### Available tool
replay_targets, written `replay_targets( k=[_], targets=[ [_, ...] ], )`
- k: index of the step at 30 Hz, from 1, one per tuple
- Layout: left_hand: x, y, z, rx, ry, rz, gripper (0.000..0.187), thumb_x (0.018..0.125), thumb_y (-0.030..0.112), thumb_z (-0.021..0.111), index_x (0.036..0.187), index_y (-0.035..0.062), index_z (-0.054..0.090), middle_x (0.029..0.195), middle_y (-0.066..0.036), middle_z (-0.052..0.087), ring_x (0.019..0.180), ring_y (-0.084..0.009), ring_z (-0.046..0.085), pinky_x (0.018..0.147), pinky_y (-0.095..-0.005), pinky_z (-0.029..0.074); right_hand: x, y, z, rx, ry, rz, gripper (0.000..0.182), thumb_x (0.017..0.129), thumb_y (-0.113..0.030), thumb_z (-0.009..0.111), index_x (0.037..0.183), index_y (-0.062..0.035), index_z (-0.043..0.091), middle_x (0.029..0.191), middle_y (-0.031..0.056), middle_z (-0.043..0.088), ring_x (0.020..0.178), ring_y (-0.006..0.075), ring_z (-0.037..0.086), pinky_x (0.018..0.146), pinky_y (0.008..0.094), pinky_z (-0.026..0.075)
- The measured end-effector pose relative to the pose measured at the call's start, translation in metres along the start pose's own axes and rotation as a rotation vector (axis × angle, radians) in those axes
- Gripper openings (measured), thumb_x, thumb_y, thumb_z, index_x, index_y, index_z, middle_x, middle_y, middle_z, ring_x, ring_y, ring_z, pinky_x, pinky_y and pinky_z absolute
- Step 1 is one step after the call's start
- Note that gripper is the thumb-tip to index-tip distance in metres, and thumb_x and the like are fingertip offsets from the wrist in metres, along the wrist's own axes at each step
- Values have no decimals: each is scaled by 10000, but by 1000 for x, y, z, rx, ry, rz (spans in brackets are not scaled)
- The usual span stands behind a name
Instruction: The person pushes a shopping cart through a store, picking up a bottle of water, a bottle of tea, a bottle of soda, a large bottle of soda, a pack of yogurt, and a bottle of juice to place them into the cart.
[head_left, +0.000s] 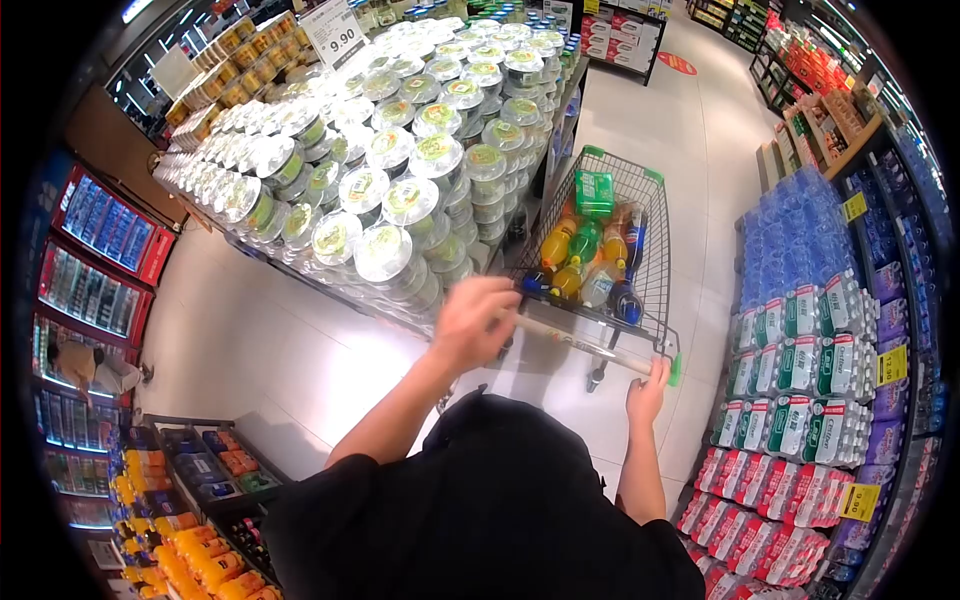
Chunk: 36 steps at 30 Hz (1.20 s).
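A wire shopping cart stands in front of me, with green corner pieces and a pale handlebar. My right hand is closed around the right end of the handlebar. My left hand is at the bar's left end, slightly blurred, its fingers bent; whether they grip the bar is unclear. Inside the cart lie several bottles of orange, green, clear and dark drinks, among them a yellow-orange bottle. A green package lies toward the cart's far end.
Stacked clear-lidded tubs fill a display left of the cart. Shrink-wrapped bottle packs line the right side. Orange bottles and a crate shelf stand at lower left. A person is near the coolers at far left.
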<state>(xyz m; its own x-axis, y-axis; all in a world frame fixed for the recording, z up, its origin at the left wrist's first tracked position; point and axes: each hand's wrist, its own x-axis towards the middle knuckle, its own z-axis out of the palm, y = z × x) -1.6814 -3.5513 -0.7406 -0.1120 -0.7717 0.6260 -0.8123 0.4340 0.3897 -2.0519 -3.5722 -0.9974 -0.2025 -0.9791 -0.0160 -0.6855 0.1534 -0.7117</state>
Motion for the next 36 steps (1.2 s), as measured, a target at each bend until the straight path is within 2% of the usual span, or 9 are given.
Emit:
replay_targets(
  k=[2,4,5,8,13,19,27,32,36],
  targets=[
    [2,-4,-36,331,434,65,412,793,66,841,1160,33,655,1270,-187,650,1207,-355,608,1041,-457,474,1,4,3,13,24,-38,574,847,2,623,1399,-110,513,1601,114,396,1146,365,656,911,433,556],
    [11,0,-70,555,489,-116,726,747,215,922,1353,33,565,1495,-281,462,1386,-424,460,1145,-539,384,3,8,14,-24,137,-98,579,840,15,612,1397,-110,516,1605,123,388,1199,385,636,914,443,560],
    [9,-2,-77,566,495,-115,726,747,215,922,1353,33,565,1495,-281,462,1386,-424,460,1145,-539,384,3,10,17,-16,133,-106,579,840,15,612,1397,-110,516,1605,123,388,1199,385,636,914,443,560],
    [6,-11,-90,756,278,-375,962,720,392,928,1482,36,460,1603,-291,341,1498,-440,336,1250,-634,152,2,6,22,-63,160,-72,569,837,19,611,1384,-112,523,1599,131,392,1235,406,613,923,459,559],
    [-8,-33,-74,728,272,-350,911,719,355,922,1475,84,491,1568,-266,402,1464,-418,399,1216,-713,149,1,5,25,-63,216,-121,526,843,10,609,1353,-97,538,1570,162,405,1232,427,608,936,483,552],
    [-2,-36,-71,699,370,-332,725,727,271,913,1368,135,603,1470,-249,480,1389,-394,479,1227,-662,214,2,5,24,-81,213,-108,527,840,23,598,1354,-75,533,1569,166,403,1236,427,605,934,482,552],
    [15,-45,-80,574,404,52,615,643,84,902,1221,168,709,1419,-250,532,1294,-421,565,1024,-474,535,0,11,21,-34,167,-95,611,807,51,576,1399,-74,497,1585,166,395,1335,429,531,982,469,524],
    [11,-16,-106,539,316,118,611,600,78,909,1179,168,737,1422,-247,537,1259,-425,590,1010,-470,545,2,16,27,-13,212,-143,626,810,34,603,1421,-53,494,1579,213,390,1348,438,521,971,440,533],
    [22,23,-129,326,288,142,591,573,74,921,1127,131,722,1415,-238,554,1243,-406,616,1017,-471,537,-3,-14,1,104,-36,28,632,865,-63,671,1466,-30,477,1601,203,378,1230,325,630,945,402,547]
  ],
)
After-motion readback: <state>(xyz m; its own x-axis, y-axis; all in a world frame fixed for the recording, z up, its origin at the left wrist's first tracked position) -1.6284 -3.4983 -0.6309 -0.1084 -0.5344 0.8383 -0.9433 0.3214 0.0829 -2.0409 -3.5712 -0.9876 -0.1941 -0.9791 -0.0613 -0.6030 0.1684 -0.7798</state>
